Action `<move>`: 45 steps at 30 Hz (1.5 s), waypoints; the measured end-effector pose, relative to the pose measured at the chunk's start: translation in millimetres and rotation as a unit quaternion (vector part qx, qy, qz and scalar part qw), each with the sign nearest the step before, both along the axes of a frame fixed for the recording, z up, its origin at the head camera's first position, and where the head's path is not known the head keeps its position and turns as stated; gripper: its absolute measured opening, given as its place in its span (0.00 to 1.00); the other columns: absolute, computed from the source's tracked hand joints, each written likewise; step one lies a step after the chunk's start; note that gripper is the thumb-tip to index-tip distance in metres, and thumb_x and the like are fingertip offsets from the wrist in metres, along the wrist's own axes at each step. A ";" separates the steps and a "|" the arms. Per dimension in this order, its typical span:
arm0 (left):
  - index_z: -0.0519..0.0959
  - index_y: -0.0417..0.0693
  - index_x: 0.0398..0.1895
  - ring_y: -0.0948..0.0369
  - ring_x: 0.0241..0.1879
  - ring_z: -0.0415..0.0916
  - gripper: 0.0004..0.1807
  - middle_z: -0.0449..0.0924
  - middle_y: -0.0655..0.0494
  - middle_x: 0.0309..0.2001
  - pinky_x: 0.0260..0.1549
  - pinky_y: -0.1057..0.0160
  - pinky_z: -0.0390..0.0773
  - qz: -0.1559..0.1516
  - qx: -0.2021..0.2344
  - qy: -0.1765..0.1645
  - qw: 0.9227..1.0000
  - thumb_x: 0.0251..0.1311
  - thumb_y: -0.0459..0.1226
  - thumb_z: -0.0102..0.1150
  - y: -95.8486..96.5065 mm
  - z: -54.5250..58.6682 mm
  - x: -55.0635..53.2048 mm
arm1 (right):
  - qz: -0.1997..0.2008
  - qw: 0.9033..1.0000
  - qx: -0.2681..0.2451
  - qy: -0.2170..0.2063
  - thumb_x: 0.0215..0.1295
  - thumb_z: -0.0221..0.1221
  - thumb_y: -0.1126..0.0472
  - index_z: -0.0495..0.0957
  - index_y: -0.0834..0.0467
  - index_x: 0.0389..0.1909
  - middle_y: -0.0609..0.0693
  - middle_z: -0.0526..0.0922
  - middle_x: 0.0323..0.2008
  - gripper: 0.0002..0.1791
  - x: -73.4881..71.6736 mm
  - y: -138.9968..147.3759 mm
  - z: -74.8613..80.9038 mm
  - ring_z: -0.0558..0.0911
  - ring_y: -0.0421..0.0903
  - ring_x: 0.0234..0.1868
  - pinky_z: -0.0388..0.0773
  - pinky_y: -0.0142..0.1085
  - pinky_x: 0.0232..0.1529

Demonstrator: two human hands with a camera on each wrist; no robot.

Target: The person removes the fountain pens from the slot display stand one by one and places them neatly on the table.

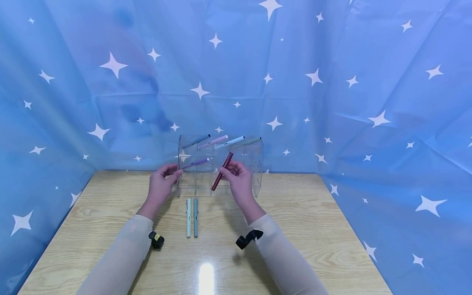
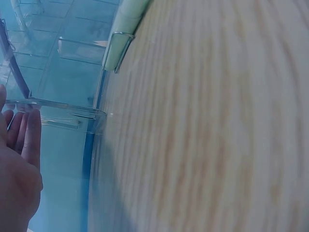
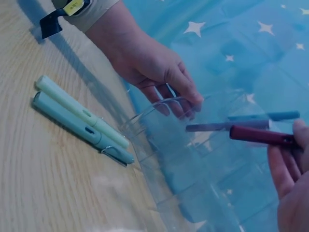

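Note:
My right hand (image 1: 240, 180) pinches a dark red pen (image 1: 222, 172), held at a slant in front of a clear plastic pen rack (image 1: 258, 172). At the rack's left side wall is my left hand (image 1: 162, 184); in the right wrist view its thumb and fingers grip the wall's edge from both sides. Inside the rack, near that thumb, a purple pen (image 1: 196, 163) lies at a tilt. Along the upper row rest a dark blue pen (image 1: 196, 141), a lilac pen (image 1: 214, 141), a light blue pen (image 1: 230, 142) and a green pen (image 1: 252, 141).
On the wooden table (image 1: 295, 229), in front of the rack, a pale green pen (image 1: 189, 218) and a grey-green pen (image 1: 196, 218) lie side by side. A blue star-patterned cloth (image 1: 236, 82) hangs behind the rack and along both sides.

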State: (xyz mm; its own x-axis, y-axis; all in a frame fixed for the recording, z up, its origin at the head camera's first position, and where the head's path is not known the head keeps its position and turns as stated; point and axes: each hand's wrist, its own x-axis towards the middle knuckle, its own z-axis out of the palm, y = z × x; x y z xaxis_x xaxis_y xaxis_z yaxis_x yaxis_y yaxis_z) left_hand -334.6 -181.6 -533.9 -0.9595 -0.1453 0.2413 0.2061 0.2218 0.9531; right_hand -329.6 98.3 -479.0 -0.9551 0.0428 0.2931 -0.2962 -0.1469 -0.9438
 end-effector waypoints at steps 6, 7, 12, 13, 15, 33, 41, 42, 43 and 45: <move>0.84 0.41 0.67 0.60 0.47 0.86 0.26 0.88 0.45 0.55 0.42 0.72 0.89 -0.003 -0.002 0.002 1.000 0.75 0.48 0.72 -0.1 0.9 0.0 | 0.008 1.000 0.023 -0.003 0.69 0.73 0.73 0.85 0.65 0.46 0.53 0.88 0.39 0.09 3.9 0.5 -1.4 0.87 0.44 0.37 0.94 0.49 0.45; 0.84 0.40 0.67 0.59 0.47 0.86 0.26 0.88 0.44 0.55 0.42 0.72 0.89 -0.004 -0.003 0.003 1.000 0.76 0.47 0.72 0.0 0.9 -0.2 | 0.011 1.000 0.027 -0.004 0.69 0.73 0.73 0.85 0.65 0.46 0.53 0.88 0.39 0.09 5.0 0.4 -1.6 0.87 0.44 0.37 0.94 0.47 0.44; 0.84 0.39 0.67 0.61 0.46 0.86 0.22 0.88 0.42 0.55 0.42 0.72 0.89 -0.006 -0.003 0.005 1.000 0.77 0.42 0.71 0.1 0.8 -0.9 | 0.028 0.998 0.052 -0.007 0.70 0.74 0.71 0.84 0.70 0.50 0.54 0.89 0.40 0.12 11.2 -0.3 -4.3 0.87 0.44 0.37 0.95 0.42 0.40; 0.84 0.39 0.67 0.61 0.46 0.86 0.22 0.88 0.42 0.55 0.42 0.72 0.89 -0.006 -0.003 0.005 1.000 0.77 0.41 0.71 0.1 0.9 -0.7 | 0.031 0.998 0.060 -0.008 0.70 0.73 0.71 0.84 0.70 0.50 0.55 0.89 0.40 0.12 12.8 -0.3 -5.1 0.88 0.44 0.37 0.95 0.42 0.40; 0.84 0.40 0.66 0.61 0.46 0.86 0.21 0.88 0.43 0.55 0.41 0.73 0.88 -0.006 -0.002 0.004 1.000 0.77 0.41 0.71 0.1 1.0 -0.3 | 0.040 0.997 0.072 -0.010 0.71 0.73 0.70 0.84 0.70 0.51 0.56 0.90 0.41 0.12 15.8 -0.6 -6.7 0.88 0.45 0.37 0.95 0.44 0.40; 0.85 0.40 0.65 0.62 0.45 0.85 0.23 0.88 0.44 0.54 0.41 0.71 0.89 -0.003 0.000 0.005 1.000 0.76 0.44 0.72 0.2 -0.2 -0.9 | 0.102 0.981 0.153 -0.067 0.72 0.74 0.66 0.84 0.69 0.55 0.55 0.89 0.40 0.17 40.9 -7.5 -27.4 0.88 0.44 0.35 0.95 0.46 0.39; 0.85 0.40 0.65 0.63 0.44 0.85 0.23 0.89 0.44 0.52 0.41 0.71 0.89 -0.001 0.005 0.004 1.000 0.75 0.45 0.73 1.0 1.2 -0.3 | 0.109 0.974 0.180 -0.084 0.72 0.73 0.68 0.83 0.74 0.57 0.56 0.88 0.39 0.19 46.2 -13.2 -34.5 0.86 0.43 0.32 0.95 0.47 0.38; 0.85 0.40 0.65 0.64 0.44 0.86 0.24 0.89 0.44 0.52 0.41 0.71 0.89 -0.001 0.005 0.006 1.000 0.75 0.45 0.73 1.0 1.1 -0.3 | 0.110 0.973 0.182 -0.085 0.72 0.73 0.68 0.82 0.74 0.57 0.56 0.88 0.39 0.19 46.6 -14.0 -35.5 0.86 0.43 0.32 0.95 0.48 0.38; 0.85 0.39 0.65 0.64 0.44 0.85 0.23 0.89 0.44 0.52 0.41 0.71 0.89 0.000 0.007 0.006 1.000 0.75 0.45 0.73 0.9 1.3 -0.2 | 0.111 0.973 0.185 -0.085 0.71 0.73 0.68 0.83 0.74 0.57 0.56 0.87 0.39 0.19 47.1 -14.6 -36.6 0.86 0.43 0.32 0.95 0.49 0.38; 0.85 0.39 0.65 0.64 0.44 0.85 0.23 0.89 0.43 0.52 0.41 0.72 0.89 0.001 0.007 0.006 1.000 0.76 0.44 0.73 0.6 1.5 -0.1 | 0.114 0.971 0.189 -0.087 0.71 0.73 0.69 0.82 0.74 0.57 0.56 0.87 0.39 0.19 47.4 -16.0 -39.3 0.86 0.44 0.31 0.95 0.51 0.38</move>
State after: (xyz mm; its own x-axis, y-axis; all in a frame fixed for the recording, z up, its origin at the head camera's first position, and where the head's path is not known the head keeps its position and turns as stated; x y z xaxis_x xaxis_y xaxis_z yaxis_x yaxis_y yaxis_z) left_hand -334.7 -181.0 -532.4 -0.9563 -0.1500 0.2508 0.2172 0.2091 0.9535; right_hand -282.3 82.3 -518.3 -0.9639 -0.2543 0.0793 -0.1272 0.1777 -0.9758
